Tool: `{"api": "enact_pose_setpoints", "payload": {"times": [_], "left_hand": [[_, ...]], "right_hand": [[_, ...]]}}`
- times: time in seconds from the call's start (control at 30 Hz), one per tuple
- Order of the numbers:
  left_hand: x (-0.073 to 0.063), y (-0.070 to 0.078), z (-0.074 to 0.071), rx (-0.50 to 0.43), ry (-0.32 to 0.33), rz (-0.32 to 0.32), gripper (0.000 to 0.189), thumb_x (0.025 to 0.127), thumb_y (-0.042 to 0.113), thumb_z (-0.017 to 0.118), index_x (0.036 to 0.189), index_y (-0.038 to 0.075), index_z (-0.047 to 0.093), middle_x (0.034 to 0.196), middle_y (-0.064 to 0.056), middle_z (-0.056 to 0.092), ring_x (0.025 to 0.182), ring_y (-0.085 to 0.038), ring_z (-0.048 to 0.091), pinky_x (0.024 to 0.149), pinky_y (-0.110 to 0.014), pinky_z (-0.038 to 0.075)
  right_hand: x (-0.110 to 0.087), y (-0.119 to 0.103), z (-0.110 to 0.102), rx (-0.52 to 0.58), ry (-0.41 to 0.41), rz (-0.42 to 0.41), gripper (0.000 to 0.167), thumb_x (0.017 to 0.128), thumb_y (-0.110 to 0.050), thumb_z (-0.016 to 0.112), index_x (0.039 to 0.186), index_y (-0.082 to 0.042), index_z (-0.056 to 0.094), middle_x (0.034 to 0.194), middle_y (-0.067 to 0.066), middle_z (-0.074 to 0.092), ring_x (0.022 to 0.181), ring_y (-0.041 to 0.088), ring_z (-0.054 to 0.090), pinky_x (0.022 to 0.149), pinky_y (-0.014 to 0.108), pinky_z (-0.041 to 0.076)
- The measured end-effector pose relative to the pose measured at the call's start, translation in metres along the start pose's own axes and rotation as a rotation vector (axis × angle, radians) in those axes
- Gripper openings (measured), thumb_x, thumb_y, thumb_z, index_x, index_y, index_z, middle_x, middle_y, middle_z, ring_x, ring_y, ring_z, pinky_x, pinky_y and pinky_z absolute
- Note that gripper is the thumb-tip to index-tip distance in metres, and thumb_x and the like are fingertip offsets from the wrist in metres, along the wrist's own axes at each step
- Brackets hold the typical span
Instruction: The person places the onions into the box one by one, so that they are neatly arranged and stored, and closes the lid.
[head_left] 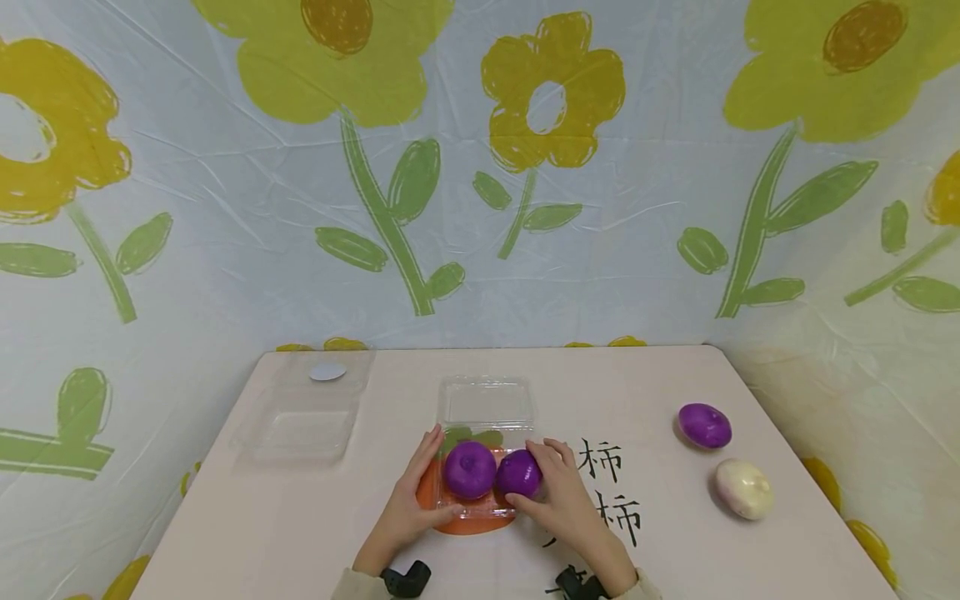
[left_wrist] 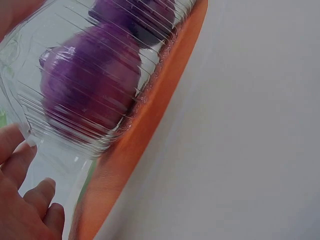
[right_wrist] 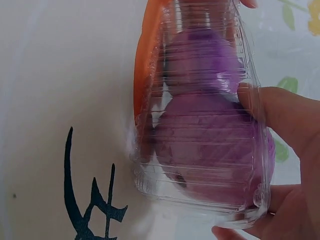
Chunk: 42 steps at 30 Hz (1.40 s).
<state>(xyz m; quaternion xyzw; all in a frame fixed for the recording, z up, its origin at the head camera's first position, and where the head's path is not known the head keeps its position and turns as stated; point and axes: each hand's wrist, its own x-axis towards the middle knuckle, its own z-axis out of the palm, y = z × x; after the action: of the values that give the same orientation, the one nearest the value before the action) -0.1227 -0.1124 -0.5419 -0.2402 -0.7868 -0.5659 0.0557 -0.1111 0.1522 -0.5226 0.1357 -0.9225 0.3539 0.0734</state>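
Note:
A clear plastic clamshell box (head_left: 486,406) stands on the table's orange printed picture, its lid laid back. Two round purple onions sit side by side in the base, the left onion (head_left: 470,470) and the right onion (head_left: 519,473). My left hand (head_left: 408,500) spans the box's left end, thumb at the near corner and fingertips at the far one. In the left wrist view, those fingers (left_wrist: 14,155) meet the plastic edge. My right hand (head_left: 564,500) holds the right onion between thumb and fingers. Its thumb (right_wrist: 275,107) reaches over the rim in the right wrist view.
A second clear box (head_left: 303,425) lies with its lid back at the left rear. Toward the right edge are another purple onion (head_left: 705,426) and a whitish one (head_left: 742,489). Black printed characters (head_left: 618,517) mark the tabletop. A flower-patterned sheet (head_left: 600,275) hangs behind the table.

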Motion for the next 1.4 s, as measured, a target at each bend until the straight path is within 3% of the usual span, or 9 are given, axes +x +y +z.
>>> {"api": "enact_pose_setpoints", "payload": {"times": [0.13,0.37,0.5,0.63,0.83,0.97,1.17,1.4], "left_hand": [[0.000,-0.001,0.000,0.013,0.003,0.003,0.099,0.069,0.015,0.089,0.153,0.006,0.036,0.160,-0.022,0.026,0.143,-0.053,0.016,0.109,-0.063,0.018],[0.000,-0.001,0.000,0.004,-0.012,0.000,0.099,0.071,0.015,0.089,0.153,0.005,0.034,0.160,-0.022,0.024,0.145,-0.050,0.015,0.108,-0.067,0.017],[0.000,-0.003,0.000,0.009,-0.013,0.001,0.100,0.070,0.014,0.089,0.153,0.004,0.034,0.160,-0.024,0.024,0.144,-0.053,0.014,0.107,-0.068,0.017],[-0.001,-0.020,0.004,0.009,0.001,0.012,0.103,0.068,0.014,0.090,0.154,0.005,0.034,0.161,-0.020,0.023,0.146,-0.049,0.013,0.107,-0.069,0.016],[-0.003,-0.042,0.007,0.021,-0.010,0.003,0.104,0.070,0.024,0.090,0.155,0.008,0.032,0.164,-0.009,0.021,0.150,-0.039,0.012,0.112,-0.061,0.016],[-0.003,-0.045,0.006,0.004,-0.019,0.013,0.103,0.072,0.029,0.089,0.156,0.009,0.032,0.164,-0.009,0.020,0.150,-0.039,0.011,0.117,-0.044,0.014],[-0.003,-0.048,0.007,0.027,-0.022,0.028,0.103,0.073,0.031,0.089,0.155,0.007,0.031,0.164,-0.008,0.020,0.149,-0.039,0.011,0.115,-0.029,0.012],[-0.003,-0.048,0.006,0.032,-0.022,0.032,0.103,0.073,0.030,0.089,0.155,0.007,0.031,0.164,-0.007,0.020,0.150,-0.037,0.012,0.116,-0.030,0.012]], "right_hand": [[0.000,0.001,-0.002,0.043,-0.003,0.001,0.081,0.079,-0.043,0.081,0.142,-0.002,0.050,0.136,0.014,0.056,0.135,0.037,0.035,0.098,0.062,0.045],[0.003,0.010,-0.008,0.265,0.057,0.001,0.064,0.085,-0.030,0.078,0.141,-0.012,0.052,0.139,0.007,0.054,0.132,0.032,0.043,0.104,0.065,0.037],[0.009,0.017,-0.010,0.346,0.118,0.011,0.052,0.090,-0.020,0.073,0.137,-0.009,0.054,0.136,0.009,0.057,0.128,0.035,0.049,0.102,0.069,0.036],[0.018,0.026,-0.010,0.500,0.157,0.011,0.043,0.093,-0.007,0.067,0.134,-0.001,0.054,0.135,0.019,0.056,0.124,0.040,0.052,0.107,0.065,0.034],[0.028,0.038,-0.007,0.740,0.108,0.230,0.046,0.099,-0.015,0.060,0.140,0.001,0.046,0.143,0.022,0.049,0.130,0.036,0.049,0.108,0.036,0.042],[0.034,0.048,0.000,0.923,0.041,0.324,0.056,0.101,-0.021,0.057,0.147,0.003,0.035,0.149,0.023,0.043,0.137,0.036,0.042,0.112,0.035,0.036],[0.039,0.062,0.011,1.133,-0.035,0.345,0.061,0.101,-0.018,0.057,0.151,0.001,0.028,0.155,0.019,0.036,0.143,0.031,0.034,0.116,0.038,0.027],[0.040,0.072,0.016,1.144,-0.055,0.288,0.054,0.103,-0.012,0.051,0.151,0.001,0.030,0.156,0.019,0.034,0.143,0.031,0.034,0.112,0.027,0.034]]}}
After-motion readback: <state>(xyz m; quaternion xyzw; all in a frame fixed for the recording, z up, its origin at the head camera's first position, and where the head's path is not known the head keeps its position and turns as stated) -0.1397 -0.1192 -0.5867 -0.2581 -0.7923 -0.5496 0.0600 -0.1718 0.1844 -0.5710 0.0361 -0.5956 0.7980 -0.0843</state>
